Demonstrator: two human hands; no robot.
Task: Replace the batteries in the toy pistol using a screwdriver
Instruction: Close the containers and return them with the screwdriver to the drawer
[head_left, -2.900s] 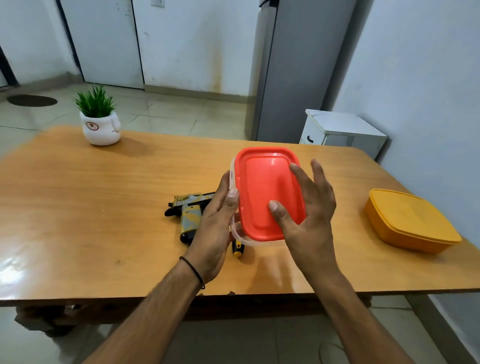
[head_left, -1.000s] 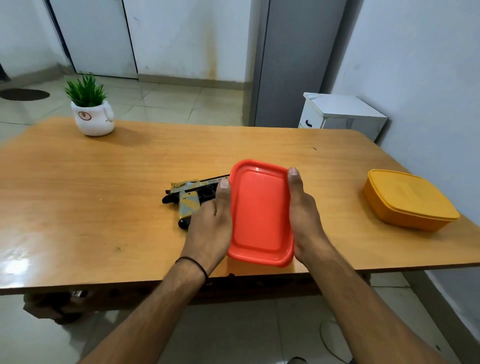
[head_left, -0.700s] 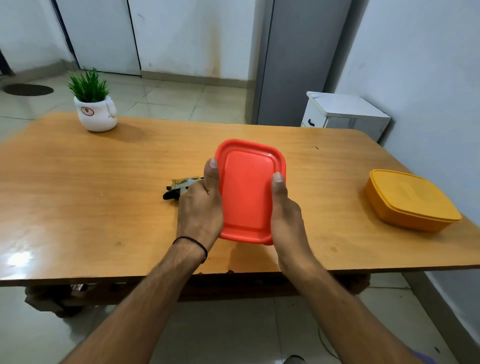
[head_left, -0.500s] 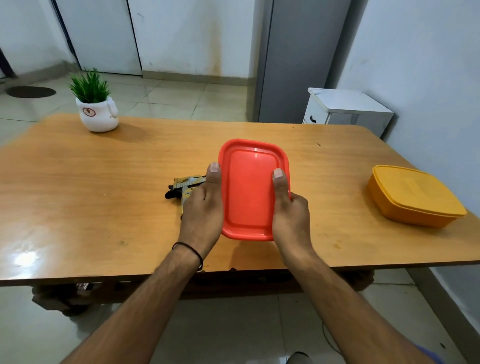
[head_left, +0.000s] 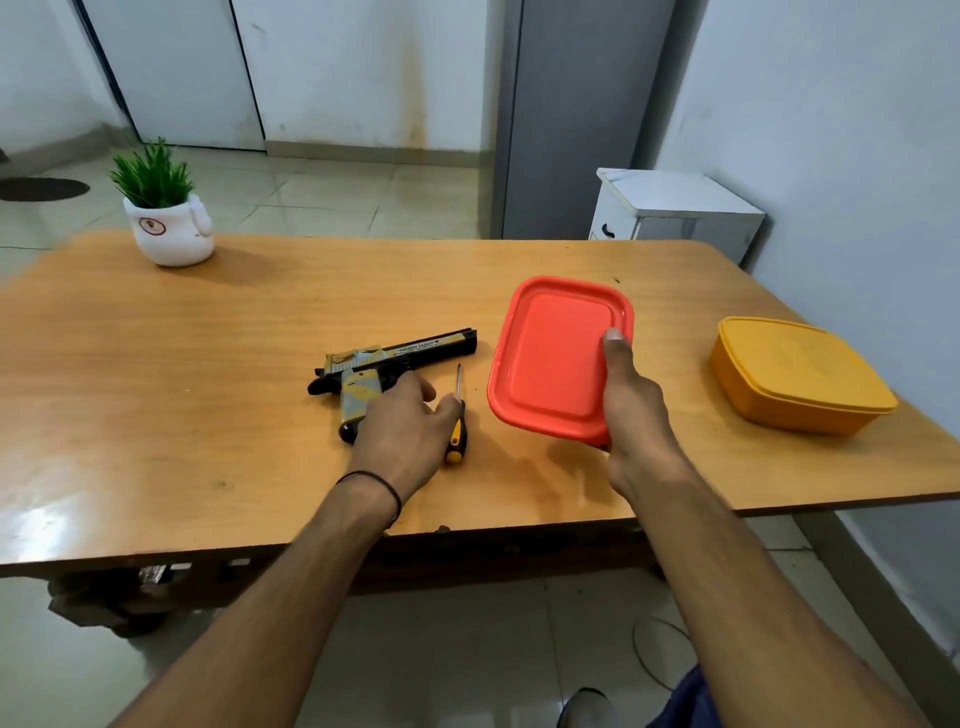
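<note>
Toy pistol (head_left: 415, 352) lies flat on the table (head_left: 208, 338), left hand (head_left: 402, 431) draped over its grip, fingers bent down; can't tell if they've got hold. Screwdriver (head_left: 456, 439) sits just beside the thumb, and right hand (head_left: 631, 415) clasps the red box (head_left: 550, 358) by its edge, thumb on the lid.

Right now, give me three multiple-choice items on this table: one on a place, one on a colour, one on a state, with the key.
1. Where does the screwdriver lie?
A) between the toy pistol and the red-lidded container
B) on the floor
C) in a drawer

2. What colour is the closed container near the right edge of the table?
A) blue
B) green
C) yellow

3. The red-lidded container is:
A) lying untouched
B) gripped by the right hand
C) open, lid off

Key: A, it lies on the tabletop between them; C, lid and body both show yellow; B, the thumb lies on the lid.
</note>
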